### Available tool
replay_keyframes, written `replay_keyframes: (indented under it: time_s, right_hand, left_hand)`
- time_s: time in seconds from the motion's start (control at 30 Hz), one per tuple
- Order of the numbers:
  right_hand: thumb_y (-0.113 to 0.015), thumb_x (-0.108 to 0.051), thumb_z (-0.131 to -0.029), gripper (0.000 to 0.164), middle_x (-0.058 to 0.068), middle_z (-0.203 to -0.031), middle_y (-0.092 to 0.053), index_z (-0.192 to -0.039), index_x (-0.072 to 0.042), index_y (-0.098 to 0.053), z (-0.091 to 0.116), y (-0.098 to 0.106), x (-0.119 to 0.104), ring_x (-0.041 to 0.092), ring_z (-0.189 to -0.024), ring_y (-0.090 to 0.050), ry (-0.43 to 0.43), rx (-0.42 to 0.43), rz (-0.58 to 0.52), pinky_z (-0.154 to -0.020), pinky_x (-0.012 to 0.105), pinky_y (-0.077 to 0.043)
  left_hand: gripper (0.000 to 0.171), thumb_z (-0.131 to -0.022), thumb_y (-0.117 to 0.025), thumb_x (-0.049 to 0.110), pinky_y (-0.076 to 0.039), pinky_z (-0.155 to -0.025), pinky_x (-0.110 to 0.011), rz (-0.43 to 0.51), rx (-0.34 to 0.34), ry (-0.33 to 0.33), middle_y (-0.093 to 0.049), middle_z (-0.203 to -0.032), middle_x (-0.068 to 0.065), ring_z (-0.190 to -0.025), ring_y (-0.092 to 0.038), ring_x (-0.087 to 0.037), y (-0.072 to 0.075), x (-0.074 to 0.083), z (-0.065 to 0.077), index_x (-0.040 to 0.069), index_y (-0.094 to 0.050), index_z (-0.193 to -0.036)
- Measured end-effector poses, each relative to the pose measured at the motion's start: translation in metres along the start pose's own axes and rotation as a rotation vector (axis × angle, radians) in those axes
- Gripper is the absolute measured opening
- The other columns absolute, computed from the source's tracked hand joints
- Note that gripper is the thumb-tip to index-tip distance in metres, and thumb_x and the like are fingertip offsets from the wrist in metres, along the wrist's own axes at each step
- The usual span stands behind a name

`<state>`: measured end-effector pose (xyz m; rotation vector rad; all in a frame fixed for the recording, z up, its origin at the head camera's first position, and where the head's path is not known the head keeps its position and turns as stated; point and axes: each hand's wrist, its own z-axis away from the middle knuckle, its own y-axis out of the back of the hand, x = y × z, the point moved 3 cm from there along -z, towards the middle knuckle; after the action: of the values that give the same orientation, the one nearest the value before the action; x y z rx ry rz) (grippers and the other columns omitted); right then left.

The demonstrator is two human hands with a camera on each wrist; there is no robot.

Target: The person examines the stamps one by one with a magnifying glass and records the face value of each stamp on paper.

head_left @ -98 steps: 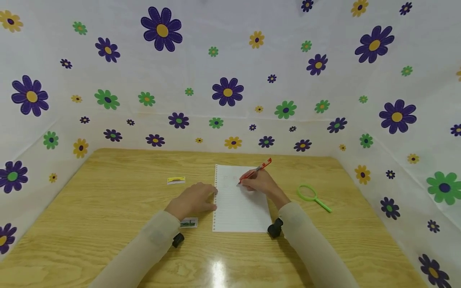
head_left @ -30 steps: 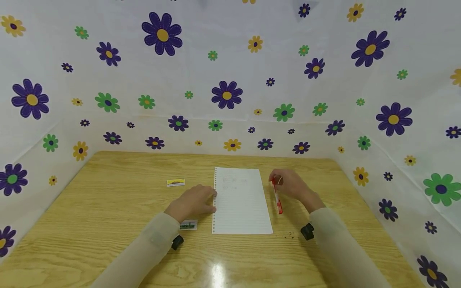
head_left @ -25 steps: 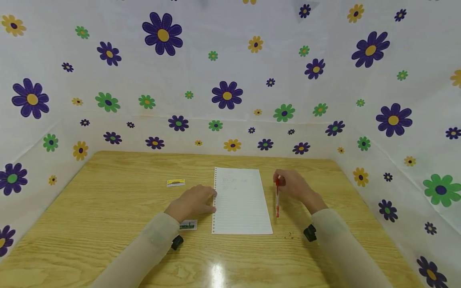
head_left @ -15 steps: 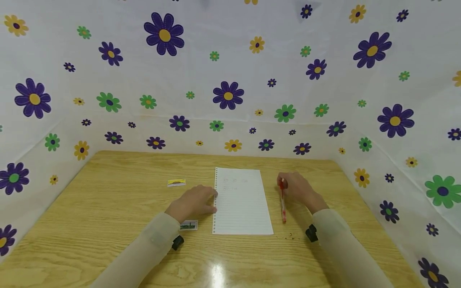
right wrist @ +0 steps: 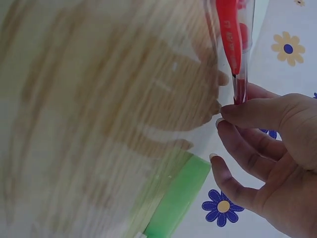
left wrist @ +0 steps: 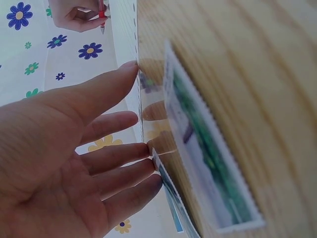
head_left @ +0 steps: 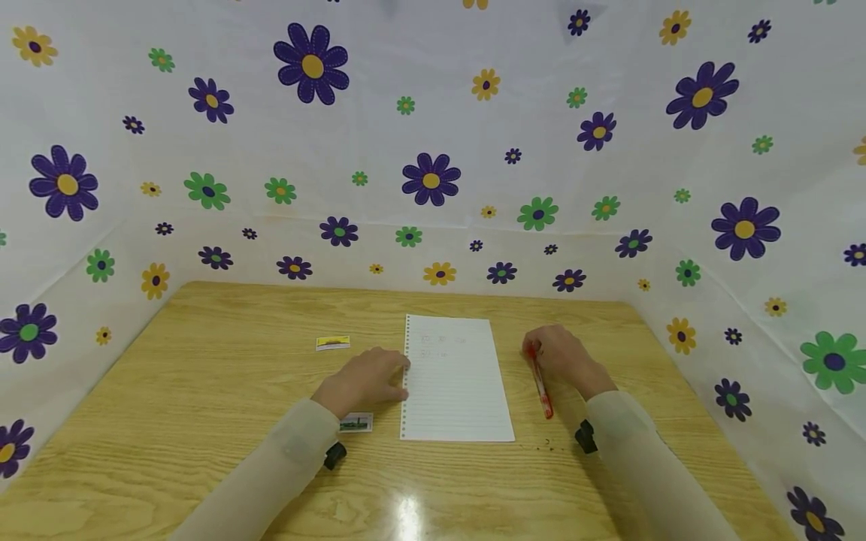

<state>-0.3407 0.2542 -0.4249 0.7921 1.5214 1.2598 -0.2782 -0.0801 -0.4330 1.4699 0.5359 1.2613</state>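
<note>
My left hand (head_left: 365, 378) rests with spread, extended fingers at the punched left edge of a lined paper sheet (head_left: 456, 398) bearing faint writing. In the left wrist view its thumb (left wrist: 106, 89) touches that edge. To the right of the sheet, my right hand (head_left: 558, 357) pinches a red pen (head_left: 543, 394) between thumb and fingertips, close to the table. The pen's rear end points back toward me. Seen from the right wrist, the pen's clear barrel and red clip (right wrist: 230, 37) rise from the pinch, while the lower fingers are loosely curled.
A small yellow picture card (head_left: 333, 343) lies beyond my left hand. Beside the left cuff is a green landscape card (head_left: 356, 422), partly covered. Small dark crumbs (head_left: 549, 446) lie right of the sheet. The right wrist view shows a flat green piece (right wrist: 178, 198). Flowered cloth walls (head_left: 433, 248) enclose the table.
My right hand has left the paper, carrying the pen to the right, and the pen's rear end now points toward me. The green magnifying glass is no longer visible. My left hand stays put.
</note>
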Motion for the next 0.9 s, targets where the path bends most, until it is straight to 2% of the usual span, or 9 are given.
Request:
replay_keyframes:
  time_s: [0.2,0.57,0.77,0.9]
  right_hand:
    - [-0.051,0.015,-0.086,0.037,0.011,-0.099,-0.074,-0.092,-0.01,-0.078,-0.001,0.0,0.001,0.028,-0.092,-0.061,-0.007,-0.004,-0.012,-0.088,0.047,-0.055]
    - [-0.051,0.013,-0.089,0.035,0.013,-0.098,-0.077,-0.09,-0.008,-0.079,0.002,0.002,-0.001,0.028,-0.09,-0.065,0.039,0.043,-0.023,-0.089,0.049,-0.056]
    - [-0.056,0.006,-0.095,0.028,0.023,-0.114,-0.071,-0.108,-0.006,-0.077,0.004,0.012,0.007,0.037,-0.099,-0.066,-0.024,0.091,-0.093,-0.087,0.052,-0.059]
    - [-0.057,0.002,-0.097,0.027,0.029,-0.12,-0.069,-0.118,-0.001,-0.074,0.007,0.028,0.01,0.039,-0.096,-0.069,-0.012,0.167,-0.124,-0.081,0.05,-0.06]
  left_hand:
    - [0.053,-0.091,-0.08,0.031,-0.047,-0.113,-0.051,0.001,0.0,0.006,-0.066,-0.14,-0.009,-0.129,-0.059,-0.031,0.0,-0.001,0.001,0.011,-0.064,-0.138]
    - [0.052,-0.091,-0.08,0.03,-0.046,-0.114,-0.051,-0.008,0.012,-0.009,-0.066,-0.14,-0.009,-0.132,-0.058,-0.032,0.001,0.0,0.001,0.01,-0.066,-0.136]
    - [0.044,-0.093,-0.077,0.029,-0.049,-0.111,-0.049,-0.04,0.051,-0.069,-0.068,-0.134,-0.009,-0.128,-0.062,-0.031,0.002,-0.003,-0.001,0.007,-0.068,-0.131]
    - [0.04,-0.098,-0.07,0.028,-0.049,-0.11,-0.049,-0.047,0.096,-0.084,-0.068,-0.136,-0.01,-0.129,-0.062,-0.032,0.012,-0.011,-0.002,0.007,-0.066,-0.133]
